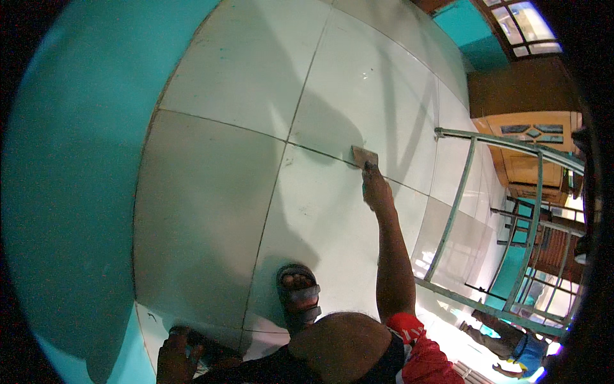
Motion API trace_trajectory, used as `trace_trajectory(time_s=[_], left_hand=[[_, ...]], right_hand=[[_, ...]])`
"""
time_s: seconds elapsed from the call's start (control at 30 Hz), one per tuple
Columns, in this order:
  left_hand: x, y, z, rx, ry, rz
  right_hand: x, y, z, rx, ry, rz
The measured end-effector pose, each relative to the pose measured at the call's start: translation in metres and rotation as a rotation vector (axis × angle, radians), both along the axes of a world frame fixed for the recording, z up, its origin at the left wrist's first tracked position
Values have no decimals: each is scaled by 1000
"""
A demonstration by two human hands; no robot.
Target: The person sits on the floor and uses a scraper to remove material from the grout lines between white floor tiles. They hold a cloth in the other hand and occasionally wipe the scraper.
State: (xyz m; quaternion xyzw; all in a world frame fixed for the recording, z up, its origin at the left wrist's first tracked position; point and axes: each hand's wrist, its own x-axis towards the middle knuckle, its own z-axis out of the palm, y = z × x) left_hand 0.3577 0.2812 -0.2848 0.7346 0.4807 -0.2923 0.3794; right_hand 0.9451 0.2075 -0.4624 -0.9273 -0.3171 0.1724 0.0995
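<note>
My right hand (377,189) is closed around a scraper (365,156) with a flat, wide blade. The blade meets the pale tiled floor (332,211) close to a dark grout line between tiles. My right arm reaches forward from a red sleeve. What looks like my left hand (174,361) is low at the left edge of my body, beside my left foot; its fingers are too dark to make out. My right foot, in a dark strapped sandal (299,296), stands flat on the tiles below the scraper.
A turquoise wall (77,166) runs along the left. To the right stands a greenish metal pipe frame (462,205). Beyond it are a wooden door with small panes (534,137) and a window (524,25). Another person in blue (529,353) appears at lower right.
</note>
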Motion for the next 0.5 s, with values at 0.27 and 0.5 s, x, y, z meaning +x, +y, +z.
trace_trajectory(time_s=[0.27,0.5], left_hand=[[0,14,1,70,-203,-15],[2,-3,0,-25,-30,84]], right_hand=[[27,20,6,-86,223,-200],[43,12,4,-203,263,-137]])
